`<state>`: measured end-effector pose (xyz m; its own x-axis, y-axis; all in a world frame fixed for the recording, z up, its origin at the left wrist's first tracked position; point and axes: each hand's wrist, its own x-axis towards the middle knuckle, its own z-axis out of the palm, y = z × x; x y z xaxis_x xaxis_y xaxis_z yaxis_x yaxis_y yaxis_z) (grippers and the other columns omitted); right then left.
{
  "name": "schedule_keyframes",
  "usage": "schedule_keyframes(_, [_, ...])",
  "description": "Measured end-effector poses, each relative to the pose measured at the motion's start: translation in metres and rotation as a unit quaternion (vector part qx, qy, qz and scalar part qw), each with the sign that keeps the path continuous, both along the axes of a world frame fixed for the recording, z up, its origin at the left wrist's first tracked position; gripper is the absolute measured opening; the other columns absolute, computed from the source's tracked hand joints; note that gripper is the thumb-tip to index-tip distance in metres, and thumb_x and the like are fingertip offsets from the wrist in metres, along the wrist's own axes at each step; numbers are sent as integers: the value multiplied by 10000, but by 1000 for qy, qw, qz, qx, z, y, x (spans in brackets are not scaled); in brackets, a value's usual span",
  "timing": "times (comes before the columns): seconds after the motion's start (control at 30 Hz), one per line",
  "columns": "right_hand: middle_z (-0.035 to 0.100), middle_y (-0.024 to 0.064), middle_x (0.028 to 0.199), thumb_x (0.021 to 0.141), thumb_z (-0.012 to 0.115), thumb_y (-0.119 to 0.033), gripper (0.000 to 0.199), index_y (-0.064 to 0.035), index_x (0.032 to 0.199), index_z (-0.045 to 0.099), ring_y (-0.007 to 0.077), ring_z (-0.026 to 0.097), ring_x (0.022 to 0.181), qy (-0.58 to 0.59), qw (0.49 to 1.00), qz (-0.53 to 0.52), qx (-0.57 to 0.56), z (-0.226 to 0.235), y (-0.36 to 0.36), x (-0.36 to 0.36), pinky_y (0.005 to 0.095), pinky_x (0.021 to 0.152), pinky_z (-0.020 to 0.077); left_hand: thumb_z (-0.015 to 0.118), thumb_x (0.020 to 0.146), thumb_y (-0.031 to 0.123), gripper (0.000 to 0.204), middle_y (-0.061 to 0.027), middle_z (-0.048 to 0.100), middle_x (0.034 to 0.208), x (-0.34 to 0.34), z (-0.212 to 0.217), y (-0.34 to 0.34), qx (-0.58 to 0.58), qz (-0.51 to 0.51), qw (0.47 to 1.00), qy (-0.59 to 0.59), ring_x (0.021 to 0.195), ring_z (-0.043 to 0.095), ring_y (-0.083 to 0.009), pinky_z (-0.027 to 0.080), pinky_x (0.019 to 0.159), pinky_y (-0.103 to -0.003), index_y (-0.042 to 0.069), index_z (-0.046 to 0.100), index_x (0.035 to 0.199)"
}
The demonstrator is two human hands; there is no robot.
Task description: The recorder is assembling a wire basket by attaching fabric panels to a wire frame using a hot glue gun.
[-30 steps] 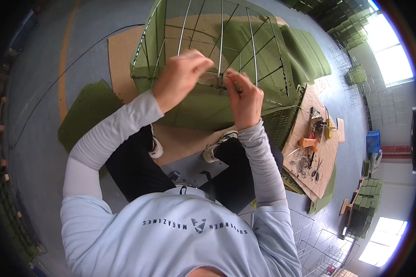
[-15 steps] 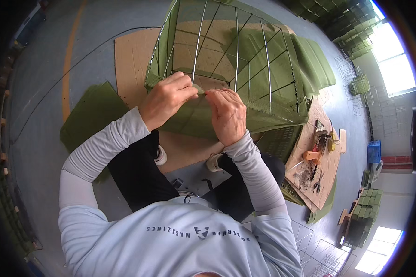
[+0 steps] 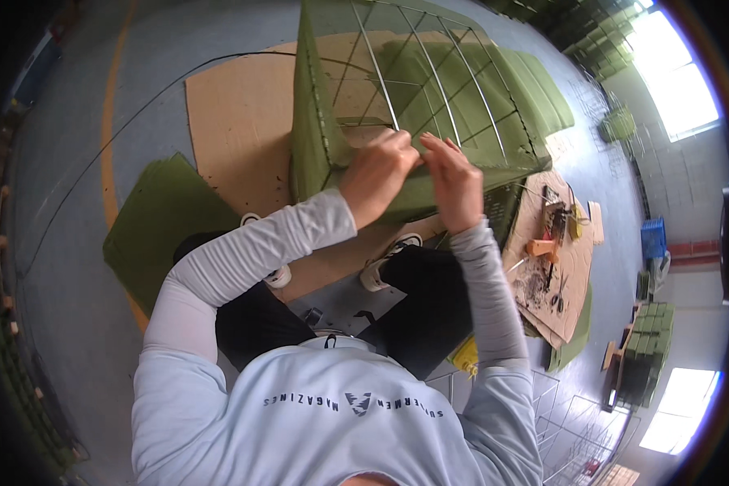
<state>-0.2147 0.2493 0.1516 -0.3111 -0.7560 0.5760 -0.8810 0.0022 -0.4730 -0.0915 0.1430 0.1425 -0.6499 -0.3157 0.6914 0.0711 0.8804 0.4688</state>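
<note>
Left hand (image 3: 378,174): fingers curled into a tight pinch at the near edge of the green-covered wire frame (image 3: 417,194). Right hand (image 3: 459,185): fingers bent, thumb side turned toward the left hand, tips nearly closed. Fingertips of both almost meet; any small piece between them is hidden, can't tell what they grip.

Frame sits directly under and beyond the fingers, open wire side up. At least three bright rods run away from the fingertips; hands block the rods' near ends and part of the rim.

Left of fingers: one cardboard sheet (image 3: 231,134) on the floor, one black cable (image 3: 138,105) crossing to it; nearer the body, green sheets (image 3: 155,223), count unclear. Beyond the fingers to the right: more green sheets (image 3: 539,89).

Right of fingers: cardboard pieces (image 3: 571,312) bearing one orange-handled tool (image 3: 540,249), one pair of scissors (image 3: 556,302), one yellow item (image 3: 576,223), dark scraps. Another yellow item (image 3: 465,356) is partly blocked by the right forearm. Farther right: one blue crate (image 3: 654,237), stacked green pieces (image 3: 650,348), two bright windows. Bare wire frames (image 3: 575,425) stand lower right.

Below the fingers: two shoes (image 3: 374,275), black trousers, light-blue shirt (image 3: 332,441) with one row of dark lettering, upside down, broken by one emblem. Other writing: none legible.
</note>
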Motion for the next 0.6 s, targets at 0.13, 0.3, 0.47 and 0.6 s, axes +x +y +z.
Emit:
schedule_keyframes(0.13, [682,184,990,897,529,-86,178,-10,988,662,291,650,1000,176,975,-133,-24,-8,-18,15,416,958,462,684,749,13,182,-103,593,830,42,13,-3,-60,23,998,28,805,587,-262,490,671,-376,-7,650,927])
schedule_keyframes(0.3, [658,176,746,756,571,-98,100,-54,798,650,350,657,788,129,948,-91,277,7,-27,-1,441,730,510,714,702,-9,319,-87,607,890,82,-1,-20,-171,56,984,-11,836,586,-233,495,712,-350,-22,653,1015])
schedule_keyframes(0.47, [650,167,728,740,554,-128,123,-59,751,656,364,651,765,112,939,-30,324,3,-38,-23,447,680,503,683,729,-3,132,-85,537,793,68,16,-21,-140,20,981,-133,798,549,-251,467,742,-356,-7,620,845])
schedule_keyframes(0.6, [673,168,803,801,531,-182,188,-59,805,672,365,653,810,67,923,-57,375,-2,-48,-31,425,713,513,672,768,60,172,-89,480,738,50,8,-44,-181,-45,982,-34,834,542,-282,434,778,-401,39,520,690])
